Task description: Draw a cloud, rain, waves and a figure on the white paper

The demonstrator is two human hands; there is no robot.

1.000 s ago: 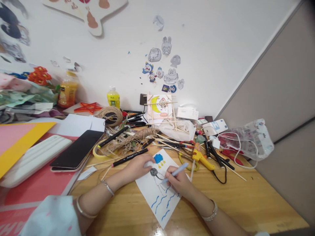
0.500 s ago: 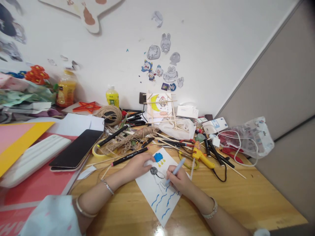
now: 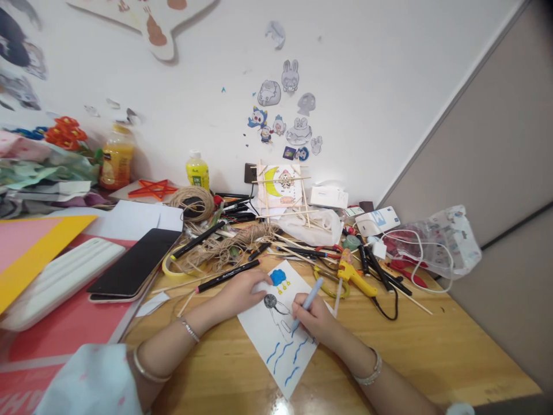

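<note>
A white sheet of paper [image 3: 268,334] lies on the wooden desk [image 3: 415,351], with a blue cloud, a small grey figure and blue wavy lines drawn on it. My right hand [image 3: 317,320] is closed on a light blue marker [image 3: 307,302], its tip down on the paper beside the wavy lines. My left hand [image 3: 242,291] lies flat on the paper's upper left corner, fingers stretched out, pressing the sheet down. Both wrists wear bracelets.
Black markers [image 3: 227,275], twine [image 3: 220,248], bamboo sticks, a yellow glue gun [image 3: 354,276] and a stick-framed picture [image 3: 283,187] crowd the desk's back. A black tablet [image 3: 133,265] and white case [image 3: 56,279] lie left. A plastic bag [image 3: 436,242] sits right, by the wall.
My right hand has shifted slightly left and tilted the marker more upright over the wavy lines. The left hand and the paper have stayed put.
</note>
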